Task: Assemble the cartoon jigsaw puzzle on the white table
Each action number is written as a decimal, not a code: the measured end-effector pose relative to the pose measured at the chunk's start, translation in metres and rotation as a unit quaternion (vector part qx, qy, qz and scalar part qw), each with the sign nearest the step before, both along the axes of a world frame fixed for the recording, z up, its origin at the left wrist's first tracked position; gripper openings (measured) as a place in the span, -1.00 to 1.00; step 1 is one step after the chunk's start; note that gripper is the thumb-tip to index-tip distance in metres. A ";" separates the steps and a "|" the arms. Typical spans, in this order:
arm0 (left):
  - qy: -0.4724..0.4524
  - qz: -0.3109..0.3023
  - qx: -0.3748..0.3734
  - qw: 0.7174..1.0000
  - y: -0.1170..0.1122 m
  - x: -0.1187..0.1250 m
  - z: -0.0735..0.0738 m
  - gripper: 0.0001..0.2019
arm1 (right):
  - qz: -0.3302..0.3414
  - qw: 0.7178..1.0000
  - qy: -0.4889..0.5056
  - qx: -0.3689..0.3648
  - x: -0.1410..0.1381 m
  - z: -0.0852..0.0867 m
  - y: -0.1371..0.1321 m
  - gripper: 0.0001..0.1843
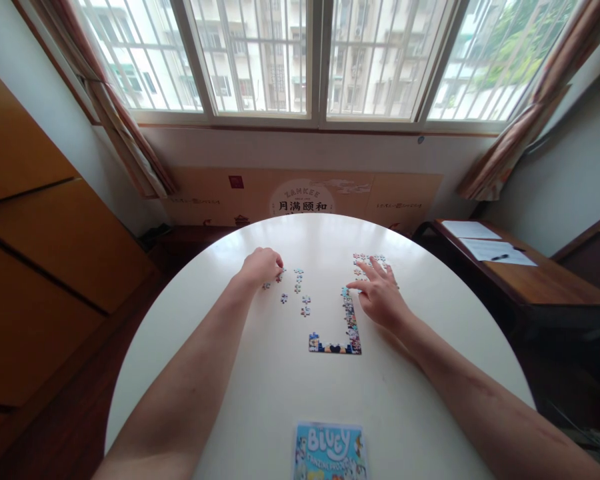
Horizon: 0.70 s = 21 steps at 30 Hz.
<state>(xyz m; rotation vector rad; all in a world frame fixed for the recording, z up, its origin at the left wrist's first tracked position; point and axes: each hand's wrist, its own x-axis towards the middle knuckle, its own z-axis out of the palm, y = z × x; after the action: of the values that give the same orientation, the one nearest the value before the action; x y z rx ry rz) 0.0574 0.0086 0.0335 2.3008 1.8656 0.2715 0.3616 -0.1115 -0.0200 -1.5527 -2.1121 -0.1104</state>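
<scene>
On the round white table (260, 400) lies a partly joined jigsaw border (349, 332), an L of edge pieces. My right hand (379, 297) rests flat with fingers spread, its thumb touching the top end of that border. Behind it lies a cluster of loose pieces (364, 259). My left hand (261, 267) is curled, fingertips pinched at a loose piece (280, 273) among several scattered pieces (300, 293); I cannot make out whether the piece is lifted.
A puzzle box lid (329, 452) with blue lettering lies at the table's near edge. A wooden side desk (530, 273) with papers and a pen stands to the right. Wooden cabinets (35, 253) line the left. A barred window (310, 60) is ahead.
</scene>
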 end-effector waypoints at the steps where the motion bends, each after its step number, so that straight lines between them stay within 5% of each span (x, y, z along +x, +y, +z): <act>1: -0.002 0.001 -0.001 1.000 0.000 0.001 0.000 -0.94 | 0.001 1.000 -0.003 -0.002 0.000 -0.001 0.000 -0.53; 13: -0.057 -0.018 -0.014 0.998 -0.005 0.003 0.017 -0.95 | -0.009 0.999 -0.019 -0.034 -0.003 0.004 -0.001 -0.65; 17: -0.208 -0.098 -0.060 0.971 -0.020 0.034 0.028 -0.91 | -0.004 0.999 -0.017 -0.028 -0.004 0.004 -0.001 -0.69; 21: -0.268 -0.162 -0.105 0.944 -0.040 0.079 0.018 -0.92 | -0.004 0.999 -0.022 -0.024 -0.004 0.004 -0.001 -0.66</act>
<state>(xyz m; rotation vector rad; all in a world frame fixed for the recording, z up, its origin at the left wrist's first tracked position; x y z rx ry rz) 0.1365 -0.0314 0.0515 2.0695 1.1768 0.5542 0.3573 -0.1125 -0.0157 -1.5992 -2.1580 -0.0989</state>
